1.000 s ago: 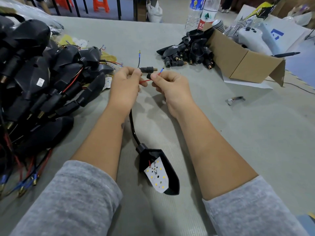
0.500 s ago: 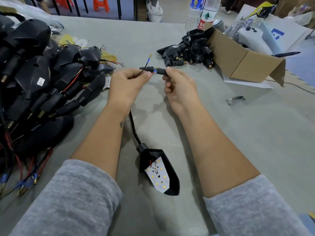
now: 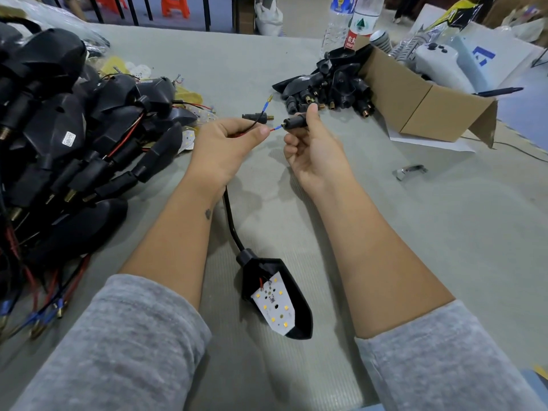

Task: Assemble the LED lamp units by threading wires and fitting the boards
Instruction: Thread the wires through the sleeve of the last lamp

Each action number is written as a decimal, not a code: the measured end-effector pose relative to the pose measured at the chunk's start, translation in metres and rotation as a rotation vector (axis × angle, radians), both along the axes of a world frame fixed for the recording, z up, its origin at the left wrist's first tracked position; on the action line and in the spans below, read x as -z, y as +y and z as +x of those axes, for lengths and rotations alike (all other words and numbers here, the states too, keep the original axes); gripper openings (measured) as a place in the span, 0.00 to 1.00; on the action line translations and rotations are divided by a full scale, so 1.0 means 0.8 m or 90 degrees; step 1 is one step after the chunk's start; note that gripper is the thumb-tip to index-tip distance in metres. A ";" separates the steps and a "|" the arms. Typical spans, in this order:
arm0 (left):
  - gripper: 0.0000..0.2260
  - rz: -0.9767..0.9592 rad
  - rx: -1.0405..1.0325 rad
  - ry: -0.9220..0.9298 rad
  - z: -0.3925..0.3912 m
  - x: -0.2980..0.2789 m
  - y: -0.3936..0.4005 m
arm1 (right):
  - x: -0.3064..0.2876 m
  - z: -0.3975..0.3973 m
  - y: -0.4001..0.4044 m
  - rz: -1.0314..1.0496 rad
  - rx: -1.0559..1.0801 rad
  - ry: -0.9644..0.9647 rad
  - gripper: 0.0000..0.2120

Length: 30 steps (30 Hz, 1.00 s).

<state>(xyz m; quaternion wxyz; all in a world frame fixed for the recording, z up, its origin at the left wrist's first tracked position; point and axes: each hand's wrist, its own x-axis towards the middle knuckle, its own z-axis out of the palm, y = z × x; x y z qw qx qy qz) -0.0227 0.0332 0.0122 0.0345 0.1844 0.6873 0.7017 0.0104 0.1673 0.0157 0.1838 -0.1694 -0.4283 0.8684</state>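
A black lamp housing (image 3: 299,314) lies on the grey table between my forearms, with a white LED board (image 3: 274,305) seated in it. Its black stem cable (image 3: 229,218) runs up into my left hand (image 3: 225,149), which pinches the red wire (image 3: 272,129) with a blue tip. A black wire with a blue and brass terminal (image 3: 267,103) sticks up beyond that hand, beside a small black threaded piece (image 3: 257,117). My right hand (image 3: 311,146) pinches a black connector sleeve (image 3: 296,123), its brass end just touching the red wire's tip.
A big pile of black wired lamp units (image 3: 68,143) fills the left side. More black housings (image 3: 329,90) lie by an open cardboard box (image 3: 427,108) at the back right, with two water bottles (image 3: 353,22) behind. A small metal clip (image 3: 410,171) lies on the right.
My right hand has drawn the black sleeve away to the right, apart from the threaded piece. The red wire's blue tip now shows between my hands, pointing at the sleeve's end.
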 end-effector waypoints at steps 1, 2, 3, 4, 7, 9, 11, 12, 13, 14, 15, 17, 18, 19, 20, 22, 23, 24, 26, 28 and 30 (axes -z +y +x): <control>0.02 0.001 0.000 0.003 0.000 0.000 0.000 | 0.000 0.001 -0.001 0.013 -0.012 0.006 0.13; 0.03 0.002 -0.003 0.007 -0.001 0.001 0.001 | 0.000 0.001 -0.002 0.025 -0.023 0.012 0.13; 0.03 0.002 -0.011 0.011 -0.002 0.001 0.001 | -0.001 0.002 -0.003 0.033 -0.032 0.017 0.13; 0.03 -0.001 -0.023 0.016 -0.002 0.001 0.002 | -0.001 0.002 -0.004 0.038 -0.038 0.020 0.13; 0.05 -0.031 -0.059 0.032 -0.004 0.003 0.004 | -0.001 0.003 -0.005 0.043 -0.049 0.028 0.09; 0.05 -0.048 -0.061 0.039 -0.005 0.004 0.005 | -0.002 0.004 -0.006 0.069 -0.063 0.031 0.06; 0.06 -0.058 -0.050 0.046 -0.004 0.004 0.005 | -0.001 0.005 -0.008 0.109 -0.086 0.029 0.06; 0.06 -0.065 -0.047 0.047 -0.005 0.004 0.005 | -0.002 0.006 -0.009 0.119 -0.096 0.032 0.05; 0.07 -0.072 -0.048 0.041 -0.005 0.003 0.006 | -0.002 0.006 -0.010 0.121 -0.103 0.035 0.05; 0.07 -0.076 -0.053 0.025 -0.006 0.002 0.007 | -0.002 0.007 -0.011 0.122 -0.109 0.039 0.05; 0.07 -0.069 -0.057 -0.007 -0.007 0.000 0.007 | -0.002 0.007 -0.012 0.125 -0.115 0.041 0.05; 0.07 -0.016 -0.059 -0.103 -0.009 -0.004 0.009 | -0.002 0.007 -0.013 0.135 -0.122 0.042 0.05; 0.08 0.016 -0.061 -0.142 -0.010 -0.006 0.009 | -0.003 0.007 -0.014 0.136 -0.122 0.043 0.05; 0.09 0.035 -0.065 -0.161 -0.011 -0.007 0.009 | -0.003 0.007 -0.014 0.132 -0.120 0.043 0.05; 0.11 0.043 -0.069 -0.165 -0.011 -0.007 0.008 | -0.003 0.007 -0.013 0.126 -0.116 0.042 0.05; 0.13 0.039 -0.074 -0.142 -0.009 -0.006 0.006 | -0.003 0.006 -0.011 0.104 -0.100 0.039 0.04; 0.12 0.033 -0.074 -0.127 -0.008 -0.006 0.005 | -0.002 0.005 -0.010 0.090 -0.091 0.037 0.04; 0.12 0.029 -0.071 -0.115 -0.007 -0.005 0.004 | -0.002 0.005 -0.009 0.075 -0.083 0.036 0.04; 0.11 0.035 -0.054 -0.096 -0.005 -0.004 0.001 | -0.002 0.004 -0.007 0.053 -0.072 0.037 0.04; 0.12 0.050 -0.036 -0.082 -0.004 -0.003 -0.001 | -0.001 0.004 -0.006 0.046 -0.065 0.038 0.03; 0.11 0.066 -0.025 -0.083 -0.004 -0.004 -0.002 | 0.000 0.004 -0.006 0.050 -0.056 0.038 0.03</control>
